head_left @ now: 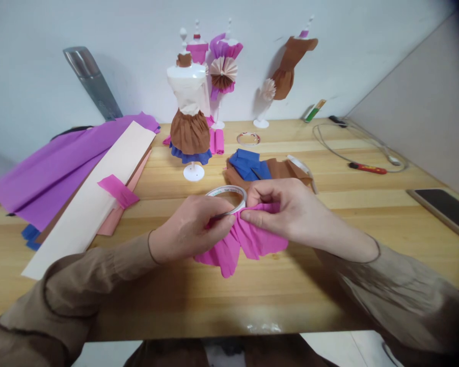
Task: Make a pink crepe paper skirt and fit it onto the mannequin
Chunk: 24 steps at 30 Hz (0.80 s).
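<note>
A gathered piece of magenta crepe paper [248,242] lies on the wooden table [221,300] between my hands. My left hand [189,229] is closed, pinching the paper's pleated top edge. My right hand [286,211] is closed too, pinching the same edge from the right. A roll of tape [228,193] sits just behind my fingers, touching them. Beyond it stands a small white mannequin [191,107] wearing a brown and blue paper skirt.
Purple, cream and pink paper sheets [80,178] lie at the left. Blue and brown paper scraps [260,167] sit mid-table. More dressed mannequins [223,71] stand at the wall. A second tape ring [248,138], a red-handled tool [367,168], a cable and a phone [445,209] lie right.
</note>
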Each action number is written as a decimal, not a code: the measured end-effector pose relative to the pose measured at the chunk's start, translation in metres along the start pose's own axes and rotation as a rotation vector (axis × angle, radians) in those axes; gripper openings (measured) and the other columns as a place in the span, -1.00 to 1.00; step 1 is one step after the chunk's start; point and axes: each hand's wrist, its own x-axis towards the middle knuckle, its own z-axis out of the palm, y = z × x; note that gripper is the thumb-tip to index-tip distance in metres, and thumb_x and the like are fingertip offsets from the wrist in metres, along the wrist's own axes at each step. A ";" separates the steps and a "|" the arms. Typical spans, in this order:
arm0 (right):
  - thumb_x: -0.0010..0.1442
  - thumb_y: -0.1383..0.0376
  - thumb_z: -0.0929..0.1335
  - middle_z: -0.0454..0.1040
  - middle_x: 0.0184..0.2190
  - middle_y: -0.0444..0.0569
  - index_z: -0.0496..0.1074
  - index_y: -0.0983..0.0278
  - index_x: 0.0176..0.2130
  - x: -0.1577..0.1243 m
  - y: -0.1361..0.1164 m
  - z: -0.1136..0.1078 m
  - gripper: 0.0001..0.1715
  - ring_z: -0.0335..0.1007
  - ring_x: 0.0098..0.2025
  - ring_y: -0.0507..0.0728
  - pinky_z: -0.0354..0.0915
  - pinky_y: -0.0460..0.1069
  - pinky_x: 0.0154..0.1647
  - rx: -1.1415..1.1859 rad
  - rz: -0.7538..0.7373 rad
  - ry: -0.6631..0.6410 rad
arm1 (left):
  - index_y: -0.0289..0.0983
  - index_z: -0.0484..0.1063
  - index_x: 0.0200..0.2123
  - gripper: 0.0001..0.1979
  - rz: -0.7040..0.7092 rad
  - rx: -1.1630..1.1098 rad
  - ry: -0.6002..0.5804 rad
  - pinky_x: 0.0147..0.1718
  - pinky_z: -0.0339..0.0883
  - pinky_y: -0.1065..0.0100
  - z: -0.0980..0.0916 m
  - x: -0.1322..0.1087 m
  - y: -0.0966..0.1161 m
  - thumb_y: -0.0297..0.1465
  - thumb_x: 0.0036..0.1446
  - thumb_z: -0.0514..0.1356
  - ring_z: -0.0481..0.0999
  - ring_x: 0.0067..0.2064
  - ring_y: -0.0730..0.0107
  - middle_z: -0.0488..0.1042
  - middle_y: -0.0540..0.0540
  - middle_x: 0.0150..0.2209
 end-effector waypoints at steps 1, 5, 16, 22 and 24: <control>0.05 0.20 0.39 0.28 -0.62 -0.15 0.28 0.26 -0.56 0.000 0.000 0.001 -0.72 0.17 -0.55 -0.01 0.10 -0.09 -0.56 -0.001 0.006 0.004 | -0.26 0.01 -0.59 -0.67 0.007 0.008 0.001 -0.54 -0.07 0.44 0.000 0.000 0.000 -0.50 0.20 0.04 0.00 -0.52 0.58 -0.01 0.13 -0.60; 0.01 0.21 0.39 0.19 -0.66 -0.19 0.19 0.25 -0.61 0.001 0.000 0.004 -0.66 0.08 -0.59 -0.04 0.01 -0.10 -0.60 0.007 0.039 0.011 | -0.25 0.00 -0.57 -0.69 0.014 0.011 -0.023 -0.52 -0.05 0.42 -0.002 0.000 0.002 -0.49 0.21 0.01 0.02 -0.51 0.57 0.02 0.11 -0.58; 0.03 0.22 0.39 0.26 -0.64 -0.17 0.27 0.27 -0.59 -0.001 -0.004 0.005 -0.71 0.13 -0.56 -0.03 0.07 -0.10 -0.58 0.010 -0.014 -0.021 | -0.29 0.11 -0.64 -0.67 -0.213 -0.356 -0.025 -0.55 -0.08 0.45 0.003 0.002 -0.006 -0.43 0.14 0.11 0.04 -0.51 0.59 0.01 0.10 -0.59; 0.06 0.23 0.38 0.31 -0.59 -0.13 0.30 0.27 -0.54 -0.002 -0.007 -0.007 -0.75 0.15 -0.52 -0.01 0.11 -0.08 -0.55 0.047 0.033 -0.054 | -0.31 0.18 -0.62 -0.72 -0.069 -0.205 0.075 -0.55 -0.02 0.47 -0.001 0.000 -0.005 -0.47 0.12 0.11 0.08 -0.52 0.61 0.08 0.11 -0.60; 0.06 0.25 0.37 0.28 -0.60 -0.15 0.31 0.27 -0.55 -0.003 -0.009 -0.005 -0.77 0.14 -0.54 -0.02 0.11 -0.09 -0.56 0.058 0.012 -0.049 | -0.31 0.18 -0.63 -0.70 -0.030 -0.131 0.097 -0.54 0.00 0.48 -0.002 0.000 -0.005 -0.46 0.14 0.11 0.09 -0.52 0.61 0.09 0.10 -0.61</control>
